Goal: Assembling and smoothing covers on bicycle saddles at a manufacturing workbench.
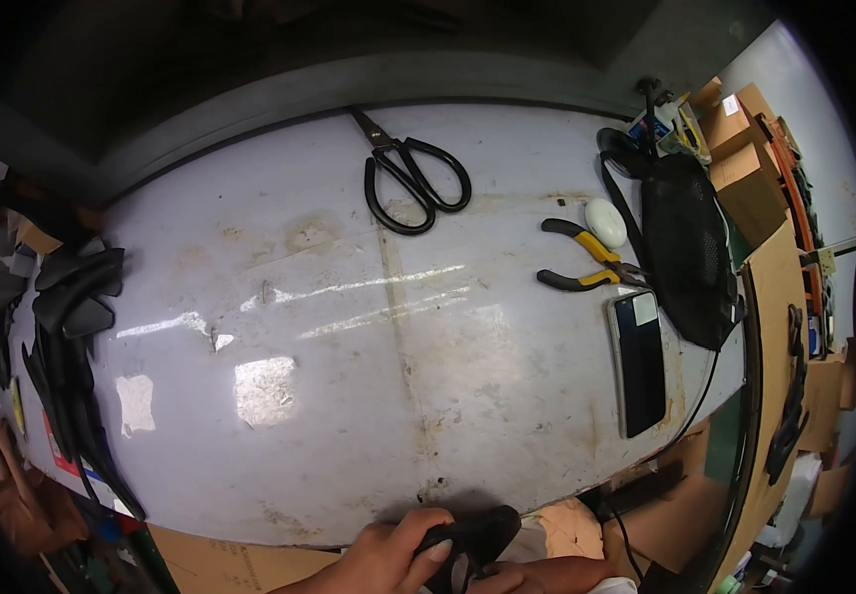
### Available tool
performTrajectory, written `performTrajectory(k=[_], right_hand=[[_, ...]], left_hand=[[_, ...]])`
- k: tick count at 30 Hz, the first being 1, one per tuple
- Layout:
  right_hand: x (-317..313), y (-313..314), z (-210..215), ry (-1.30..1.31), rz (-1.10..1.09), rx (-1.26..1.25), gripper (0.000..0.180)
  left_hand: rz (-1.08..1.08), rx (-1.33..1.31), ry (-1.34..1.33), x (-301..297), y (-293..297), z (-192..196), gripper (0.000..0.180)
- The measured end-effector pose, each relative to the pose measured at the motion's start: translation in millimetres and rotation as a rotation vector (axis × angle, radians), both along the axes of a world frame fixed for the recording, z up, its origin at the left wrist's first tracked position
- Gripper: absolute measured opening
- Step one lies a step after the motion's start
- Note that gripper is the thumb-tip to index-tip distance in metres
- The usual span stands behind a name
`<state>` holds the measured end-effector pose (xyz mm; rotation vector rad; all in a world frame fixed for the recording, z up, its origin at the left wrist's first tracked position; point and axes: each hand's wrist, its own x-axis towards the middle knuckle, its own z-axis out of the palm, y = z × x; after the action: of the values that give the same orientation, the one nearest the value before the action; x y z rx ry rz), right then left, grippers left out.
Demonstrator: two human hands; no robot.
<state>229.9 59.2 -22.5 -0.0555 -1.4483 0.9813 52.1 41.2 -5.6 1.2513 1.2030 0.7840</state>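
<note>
**benchrat:** Both hands are low at the near edge of the table. Left hand (388,554) is curled around a small black moulded part (468,540), thumb pressed on top. Right hand (547,574) comes in from below, fingers seem to wrap the underside of the same piece, though most of that hand is cut off by the frame, so I can't tell how tightly it grips.

**tinkerpaw:** So the part's hanging just off the grey worktop (349,327), not resting on it?

**benchrat:** Looks that way. I'd say brace it against the table edge for steadier work, and keep that thumb clear of any seam.

**tinkerpaw:** Tools nearby?

**benchrat:** Well apart from the hands: yellow-handled pliers (586,267) beside a white oval thing (605,222), a phone (638,361) lying flat, black scissors (413,178) at the far edge. A stack of similar black parts (72,297) sits at the left.
</note>
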Motion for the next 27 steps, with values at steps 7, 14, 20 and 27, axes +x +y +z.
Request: performTrajectory(k=[7,14,20,27], right_hand=[[0,38,20,-0.144,0.152,-0.142,0.021],[5,12,18,-0.038,0.071,-0.282,0.022],[16,-9,24,0.100,-0.188,-0.102,0.016],[46,31,36,-0.173,0.302,0.048,0.023]], left_hand=[[-0.010,-0.058,0.004,1,3,6,0.029],[0.060,-0.042,0.019,3,-7,-2,0.026],[0.065,-0.172,-0.096,-3,-6,-4,0.015],[0.181,-0.188,-0.014,22,-2,9,0.020]])
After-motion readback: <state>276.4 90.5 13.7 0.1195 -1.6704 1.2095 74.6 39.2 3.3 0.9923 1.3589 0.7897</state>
